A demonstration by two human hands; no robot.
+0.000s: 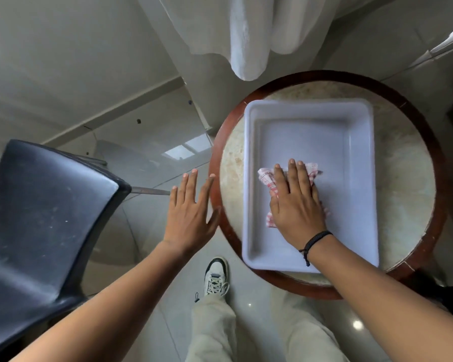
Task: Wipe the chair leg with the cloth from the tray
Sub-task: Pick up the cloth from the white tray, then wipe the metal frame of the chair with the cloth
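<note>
red-and-white checked cloth (266, 178), crumpled, lying on the floor of the pale tray (309, 131), toward its near-left part, mostly covered. pressed flat on top of it, the right hand (296, 205), palm down, fingers straight and close together, not curled around the fabric; edges of the cloth showing past the fingertips and along the left side of the palm. dark braided cord bracelet (315, 241) around that wrist, crossing the near rim of the tray. tray rectangular, otherwise bare inside, resting on a round table (403, 178) with a mottled light top and a dark reddish-brown rim. just left of the table, over its edge, the left hand (188, 212), flat, palm down, fingers spread apart, holding nothing; contact with the rim impossible to tell. further left, a black chair (45, 205) with a dusty seat, one thin chair leg (151, 190) poking out from under its corner toward the left hand. below, a pale shoe (216, 276) and light trousers on a glossy tiled floor. above, white curtain (246, 35) hanging near the table's far side.
</note>
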